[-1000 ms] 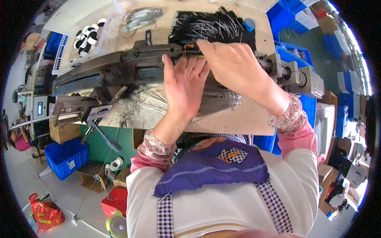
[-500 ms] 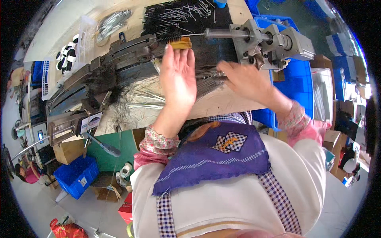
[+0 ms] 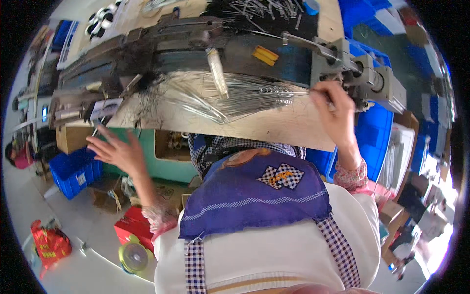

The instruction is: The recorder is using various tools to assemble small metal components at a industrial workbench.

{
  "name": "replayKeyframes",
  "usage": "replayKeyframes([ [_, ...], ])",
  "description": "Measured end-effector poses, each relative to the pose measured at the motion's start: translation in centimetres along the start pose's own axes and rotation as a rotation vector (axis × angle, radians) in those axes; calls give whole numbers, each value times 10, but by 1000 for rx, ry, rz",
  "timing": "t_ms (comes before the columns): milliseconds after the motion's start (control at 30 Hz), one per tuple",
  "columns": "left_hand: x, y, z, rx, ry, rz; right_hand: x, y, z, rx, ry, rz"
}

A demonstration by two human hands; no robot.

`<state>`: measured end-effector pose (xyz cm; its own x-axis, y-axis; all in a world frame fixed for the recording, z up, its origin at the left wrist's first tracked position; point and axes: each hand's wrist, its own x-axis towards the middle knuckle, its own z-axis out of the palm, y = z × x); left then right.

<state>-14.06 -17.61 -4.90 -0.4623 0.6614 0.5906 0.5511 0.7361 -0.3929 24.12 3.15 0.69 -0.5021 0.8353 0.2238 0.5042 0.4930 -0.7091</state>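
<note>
My left hand (image 3: 120, 153) is off the bench's front edge at the left, fingers spread and nothing in it. It is nearest the metal bracket (image 3: 73, 110) at the machine's left end. At the right, my right hand (image 3: 337, 110) is closed, its fingertips pinching a thin looped wire at the end of a pile of bent wires (image 3: 254, 95). That pile lies on the wooden bench top (image 3: 274, 125). A yellow block (image 3: 265, 55) rests on the dark machine bed (image 3: 293, 63). A pale wrapped handle (image 3: 217, 73) points toward me from the machine.
The grey spindle unit (image 3: 364, 71) stands close beyond my right hand. Several looped wire pieces (image 3: 267, 9) lie on a black mat at the back. Black-and-white round parts (image 3: 100, 22) sit at the far left. A blue bin (image 3: 374, 142) is beside the bench at right.
My left hand has let go of the yellow block, which now lies on the machine bed, and swung left and nearer. My right hand has moved right and pinches a wire. The view has shifted.
</note>
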Motion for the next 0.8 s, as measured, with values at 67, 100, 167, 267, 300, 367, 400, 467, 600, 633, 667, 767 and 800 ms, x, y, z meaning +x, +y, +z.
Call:
replayKeyframes([
  [67, -34, -93, 78, -449, -120, -305, 3, 7, -8, 173, 143, -20],
  [100, -29, -107, 74, -415, -312, -514, 4, 4, -12, 242, 197, 26],
  [167, -42, -156, 86, -375, -287, -496, 10, 5, -19, 351, 272, 50],
  [267, -44, -131, 73, -511, -385, -605, 12, 11, -26, 414, 348, 74],
  [300, -34, -100, 58, -507, -452, -647, 10, 10, -27, 443, 355, 77],
  [367, -30, -49, 33, -577, -432, -601, 10, 12, -30, 472, 331, 74],
  [400, -34, -31, 35, -672, -353, -496, 10, 11, -33, 480, 332, 61],
  [467, -13, 15, -5, -436, -127, -94, 16, 11, -33, 285, 169, 87],
  [600, 37, 74, -131, -1611, -443, 371, 39, -48, -6, 385, -91, -22],
  [633, 46, 92, -146, -1802, -492, 484, 45, -68, 0, 379, -143, -43],
  [667, 49, 95, -144, -1814, -488, 497, 50, -84, 5, 373, -189, -61],
  [767, 53, 101, -133, -1898, -1074, 457, 65, -97, 3, 276, -143, -186],
  [800, 44, 90, -120, -1890, -922, 345, 69, -87, -1, 257, -108, -178],
])
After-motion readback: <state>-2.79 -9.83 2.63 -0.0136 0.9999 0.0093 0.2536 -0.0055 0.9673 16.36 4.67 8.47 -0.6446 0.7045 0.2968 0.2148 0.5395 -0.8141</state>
